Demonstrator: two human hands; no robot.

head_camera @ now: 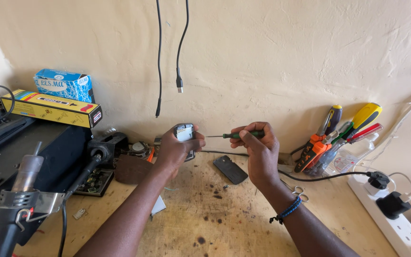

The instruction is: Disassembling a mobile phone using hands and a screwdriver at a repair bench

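A: State the position of the workpiece.

B: The small phone body (pixel 184 133) is held upright above the table (pixel 224 223), in front of the wall. The left hand (pixel 177 148) is closed around its lower half and sides; the exposed inner face is turned toward the wearer.

A: And the tool?

B: The right hand (pixel 258 145) is closed around the green handle of a slim screwdriver (pixel 234 135). The shaft lies level and points left. The tip stands just beside the right edge of the phone body; contact cannot be confirmed.

A: Handling characteristics?

B: Judged from appearance: the phone body is light, rigid and thin-walled, and the open inner face is likely fragile. Grip by the outer edges, as shown, not across the open face. The screwdriver is stiff and light; a slender tip of this kind may slip under side load.

A: Adjacent items?

B: A dark back cover (pixel 230 169) lies flat on the table, below and between both hands. A cluster of pliers and screwdrivers (pixel 338 138) leans on the wall at right. A white power strip (pixel 396 221) occupies the right edge. A heat gun (pixel 17 200) stands at lower left. Two cables (pixel 170 57) hang down the wall above the phone body.
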